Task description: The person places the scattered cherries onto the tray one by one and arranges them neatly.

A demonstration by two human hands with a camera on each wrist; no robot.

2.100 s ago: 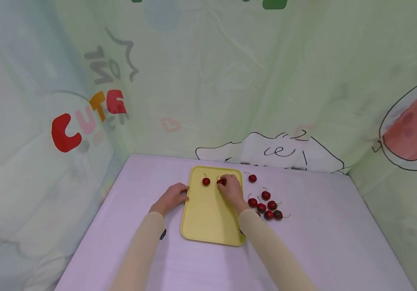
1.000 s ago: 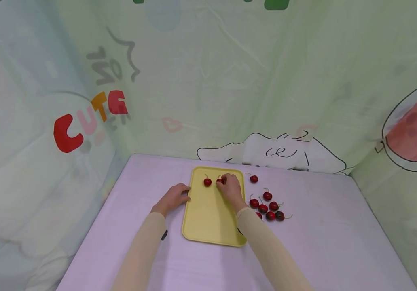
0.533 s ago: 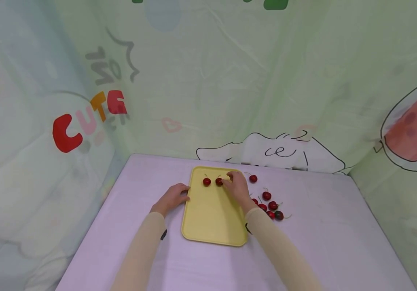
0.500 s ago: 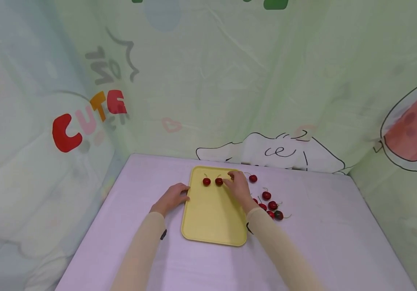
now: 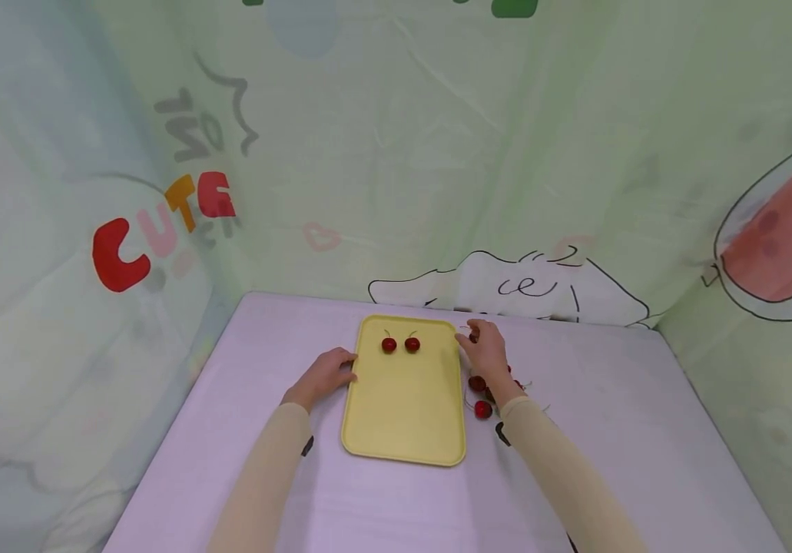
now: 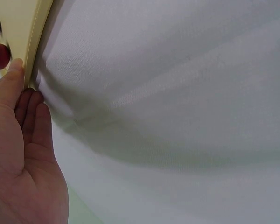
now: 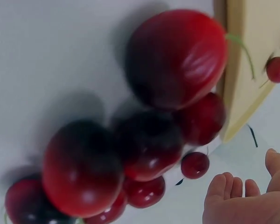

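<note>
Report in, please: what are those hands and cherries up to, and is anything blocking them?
Left hand on yellow tray, left edge. Right hand empty, at far cherry beside tray. Two cherries on tray. No obstacle seen.

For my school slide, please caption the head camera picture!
Two cherries on a yellow tray, left hand at its rim, right hand near more cherries.
</note>
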